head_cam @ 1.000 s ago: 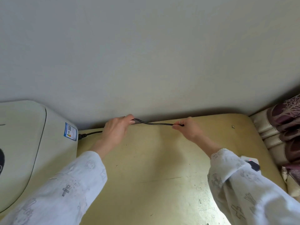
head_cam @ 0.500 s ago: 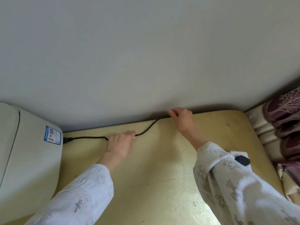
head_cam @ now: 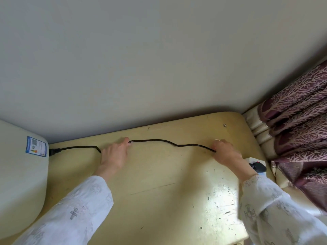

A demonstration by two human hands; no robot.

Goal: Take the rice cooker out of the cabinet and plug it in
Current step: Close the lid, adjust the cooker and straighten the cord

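The cream rice cooker [head_cam: 19,175] stands at the left edge of the yellow table [head_cam: 159,191], a blue label on its back. Its black power cord [head_cam: 169,142] is plugged into the cooker's rear and runs right along the table near the wall. My left hand [head_cam: 115,154] holds the cord a short way from the cooker. My right hand [head_cam: 224,152] grips the cord farther right, its end hidden in my fingers. A white power strip [head_cam: 254,160] with a black plug and a red light lies just right of that hand.
A plain grey wall [head_cam: 159,68] rises directly behind the table. Purple patterned curtains [head_cam: 299,129] hang at the right, beside the table's edge. The table top is scratched, with a bright patch of light near its front right.
My right hand has drawn the cord rightward, away from the wall and toward the power strip. The length of cord between my hands has grown. The view has shifted right.
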